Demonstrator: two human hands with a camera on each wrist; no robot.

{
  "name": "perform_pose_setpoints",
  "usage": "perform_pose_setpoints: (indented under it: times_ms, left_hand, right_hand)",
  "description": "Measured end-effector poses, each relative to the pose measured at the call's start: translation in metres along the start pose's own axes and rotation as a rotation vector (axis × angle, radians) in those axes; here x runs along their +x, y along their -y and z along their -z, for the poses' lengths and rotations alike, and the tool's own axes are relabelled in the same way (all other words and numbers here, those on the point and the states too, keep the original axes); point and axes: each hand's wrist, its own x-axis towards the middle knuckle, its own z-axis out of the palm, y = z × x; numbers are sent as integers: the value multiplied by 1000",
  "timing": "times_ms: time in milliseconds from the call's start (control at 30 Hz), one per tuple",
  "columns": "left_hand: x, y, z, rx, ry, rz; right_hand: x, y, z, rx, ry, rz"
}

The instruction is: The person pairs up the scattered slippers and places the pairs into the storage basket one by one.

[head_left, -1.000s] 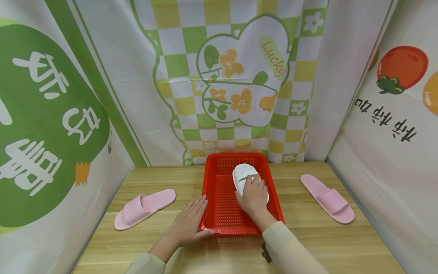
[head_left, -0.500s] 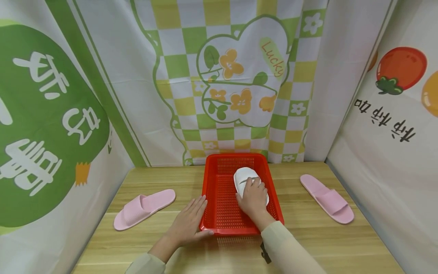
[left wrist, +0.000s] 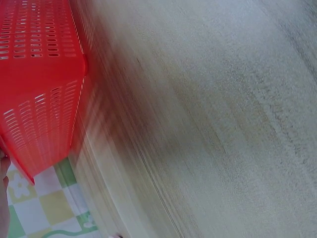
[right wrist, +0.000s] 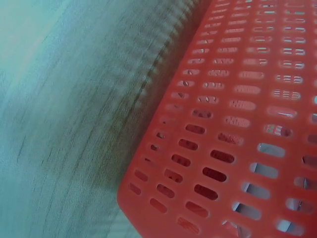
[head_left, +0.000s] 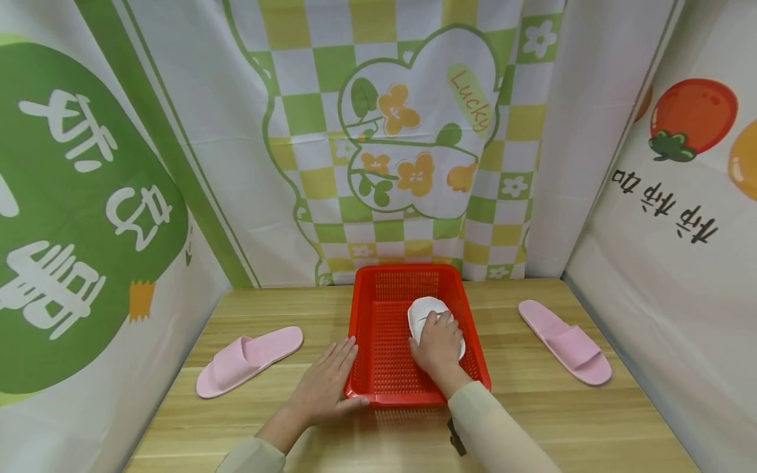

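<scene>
In the head view a red plastic basket (head_left: pixel 408 399) stands on the wooden table, with a white slipper (head_left: pixel 421 309) in its right half. My right hand (head_left: pixel 439 347) holds the slipper from above, covering much of its near part. My left hand (head_left: pixel 325 381) rests with straight fingers along the basket's left rim, thumb at the near corner. The left wrist view has the basket's perforated wall (left wrist: pixel 42 79) and a sliver of hand at the left edge. Only the basket's slotted side (right wrist: pixel 223 124) and the table fill the right wrist view; the right hand is hidden there.
A pink slipper (head_left: pixel 250 361) lies on the table (head_left: pixel 296 305) left of the basket, and another pink slipper (head_left: pixel 565 341) lies to its right. A patterned curtain (head_left: pixel 408 230) hangs directly behind the basket, with printed cloth at both sides.
The white slipper has slid slightly toward me and to the right inside the basket, its far end drawing nearer. My right hand stays on it. The left hand has not visibly moved.
</scene>
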Motion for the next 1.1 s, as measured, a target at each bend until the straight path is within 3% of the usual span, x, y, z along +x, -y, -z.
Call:
perform_pose_setpoints:
  times_ms: [500, 767, 1100]
  left_hand:
    - [0, 0, 0, -7, -2, 2]
    - [0, 1, -2, -1, -12, -8]
    - [0, 1, -2, 24, -15, -14]
  right_hand:
    - [-2, 5, -3, -20, 36, -21]
    - [-6, 9, 1, -85, 82, -23]
    - [-6, 11, -3, -74, 91, -21]
